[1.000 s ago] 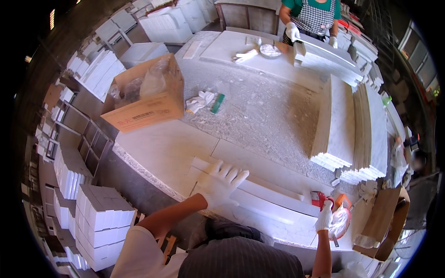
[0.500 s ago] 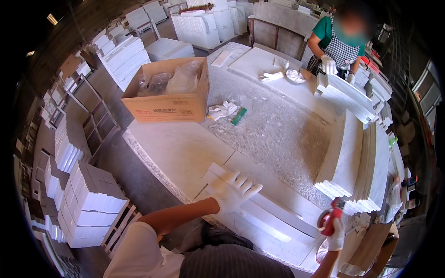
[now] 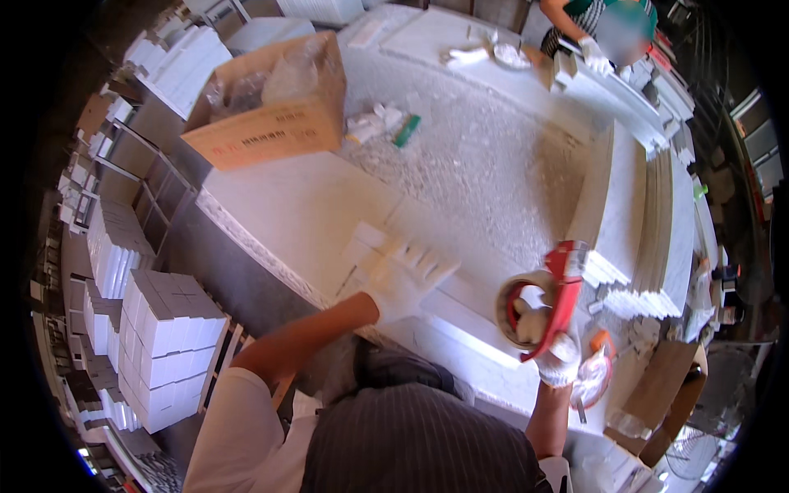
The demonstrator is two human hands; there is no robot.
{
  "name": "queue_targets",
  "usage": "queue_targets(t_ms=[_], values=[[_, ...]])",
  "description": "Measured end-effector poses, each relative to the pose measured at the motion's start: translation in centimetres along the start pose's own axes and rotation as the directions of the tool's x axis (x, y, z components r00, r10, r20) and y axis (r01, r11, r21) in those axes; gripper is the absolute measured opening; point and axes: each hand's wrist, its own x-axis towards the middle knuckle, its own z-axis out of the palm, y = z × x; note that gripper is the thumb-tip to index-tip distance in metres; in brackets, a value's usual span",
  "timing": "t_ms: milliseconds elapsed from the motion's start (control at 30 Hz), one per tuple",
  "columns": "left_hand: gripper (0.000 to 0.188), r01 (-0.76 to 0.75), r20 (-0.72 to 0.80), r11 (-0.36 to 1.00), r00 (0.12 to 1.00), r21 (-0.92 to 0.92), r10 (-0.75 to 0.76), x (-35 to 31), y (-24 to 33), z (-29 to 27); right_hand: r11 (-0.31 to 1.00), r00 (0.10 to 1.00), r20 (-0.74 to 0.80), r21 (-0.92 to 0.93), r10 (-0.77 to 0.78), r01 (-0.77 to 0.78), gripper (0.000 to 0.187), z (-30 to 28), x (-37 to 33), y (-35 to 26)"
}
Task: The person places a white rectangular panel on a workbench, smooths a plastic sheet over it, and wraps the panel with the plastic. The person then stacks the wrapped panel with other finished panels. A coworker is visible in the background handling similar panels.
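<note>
My left hand (image 3: 404, 281), in a white knit glove, lies with fingers spread on pale stone strips (image 3: 477, 316) placed side by side on the bench slab. My right hand (image 3: 560, 353), gloved as well, grips a red tape dispenser (image 3: 565, 287) with a wide roll of tape on it. The dispenser is held up over the right part of the strips, apart from my left hand. Its roll partly hides the strips behind it.
A cardboard box (image 3: 255, 140) with clear plastic bags stands at the back left, near loose gloves (image 3: 374, 123) and a green block (image 3: 406, 130). Stone slabs (image 3: 612, 205) are stacked at right. A co-worker's gloved hand (image 3: 595, 56) touches slabs at the back. Tile stacks (image 3: 168, 345) stand at left.
My right hand has lifted the tape dispenser and brought it left, nearer the strips. My left hand stays spread on them. The view has tipped downward.
</note>
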Motion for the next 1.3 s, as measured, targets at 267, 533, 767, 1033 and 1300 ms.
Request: queue_targets(t_ms=[267,533,767,1033,1300], values=[[0.093,-0.01,-0.063,1.0,0.998,-0.025,0.009,0.6,0.1,1.4,0.866,0.976,-0.073,-0.45,0.207,-0.217,0.06,1.8,0.2,0.2],[0.077,-0.056,-0.16,0.992,0.986,-0.114,0.037,0.4,-0.5,1.1,0.749,0.906,0.023,-0.572,0.422,-0.334,0.046,2.1,2.6,2.5],[0.067,0.097,0.024,0.258,0.962,-0.961,-0.273,-2.4,-1.0,-2.0,0.736,0.876,-0.002,-0.541,0.482,-0.406,0.038,2.1,2.3,2.1],[0.036,0.395,0.448,-0.35,0.89,-0.849,-0.083,-1.1,0.9,-5.5,0.735,0.831,0.028,-0.485,0.556,-0.475,0.034,3.0,2.6,1.2],[0.021,0.371,0.515,-0.506,0.838,-0.779,-0.178,-1.0,1.7,-4.1,0.698,0.865,0.099,-0.639,0.492,-0.323,0.035,1.6,2.5,2.0]])
